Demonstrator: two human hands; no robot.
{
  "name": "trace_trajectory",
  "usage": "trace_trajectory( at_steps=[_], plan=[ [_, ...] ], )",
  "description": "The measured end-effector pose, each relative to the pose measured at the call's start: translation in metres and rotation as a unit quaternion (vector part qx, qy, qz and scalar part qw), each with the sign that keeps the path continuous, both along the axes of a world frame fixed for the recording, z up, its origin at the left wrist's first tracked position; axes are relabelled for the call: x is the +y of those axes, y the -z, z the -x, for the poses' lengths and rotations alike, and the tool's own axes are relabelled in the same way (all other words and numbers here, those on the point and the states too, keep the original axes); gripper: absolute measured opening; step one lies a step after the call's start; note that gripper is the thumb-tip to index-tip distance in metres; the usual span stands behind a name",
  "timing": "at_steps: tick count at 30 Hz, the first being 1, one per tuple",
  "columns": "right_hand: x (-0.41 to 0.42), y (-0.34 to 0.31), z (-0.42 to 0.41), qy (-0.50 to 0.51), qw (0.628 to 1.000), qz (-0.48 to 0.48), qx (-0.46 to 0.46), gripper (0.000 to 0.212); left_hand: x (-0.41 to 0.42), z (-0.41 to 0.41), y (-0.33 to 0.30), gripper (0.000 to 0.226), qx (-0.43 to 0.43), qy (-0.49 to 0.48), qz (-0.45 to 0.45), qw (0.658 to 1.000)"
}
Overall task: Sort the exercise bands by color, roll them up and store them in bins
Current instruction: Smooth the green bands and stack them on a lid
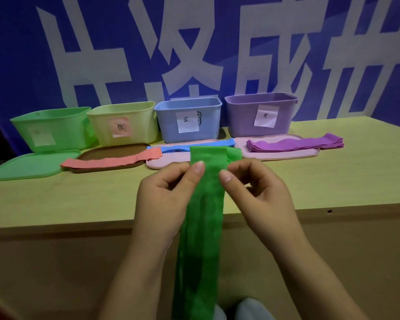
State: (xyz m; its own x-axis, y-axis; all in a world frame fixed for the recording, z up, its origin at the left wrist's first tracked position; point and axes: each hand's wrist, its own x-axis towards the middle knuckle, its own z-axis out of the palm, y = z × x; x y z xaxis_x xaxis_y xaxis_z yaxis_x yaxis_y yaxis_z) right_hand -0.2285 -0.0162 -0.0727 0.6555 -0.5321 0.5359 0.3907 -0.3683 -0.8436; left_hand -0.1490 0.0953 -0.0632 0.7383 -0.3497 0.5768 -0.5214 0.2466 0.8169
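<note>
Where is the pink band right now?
In the head view, the pink band lies left of centre across the brown lid, before the yellow bin.

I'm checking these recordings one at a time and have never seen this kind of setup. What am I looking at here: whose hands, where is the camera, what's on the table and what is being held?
There is no machine here. A person wears a camera on the head, so the one picture looks forward and down at their own two bare hands.

Both hands pinch the top end of a long green band: the left hand on one edge, the right hand on the other. The rest of the band hangs down off the table edge toward the person.

At the back stand four bins in a row: green bin, yellow bin, blue bin and purple bin, three with visible paper labels. In front of them lie flat lids. A pink band, a blue band and a stack of purple bands rest on lids.
</note>
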Motion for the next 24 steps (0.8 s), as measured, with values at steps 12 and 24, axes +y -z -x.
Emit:
trace_trajectory(
  at_steps=[12,24],
  plan=[
    [-0.012,-0.008,-0.012,-0.088,0.986,-0.126,-0.070,0.009,-0.003,-0.002,0.008,0.012,0.006,0.033,-0.073,0.997],
    [-0.006,-0.010,0.006,-0.109,0.992,-0.039,-0.048,0.012,-0.005,0.000,0.005,0.050,0.099,0.053,-0.014,0.994]
  ],
)
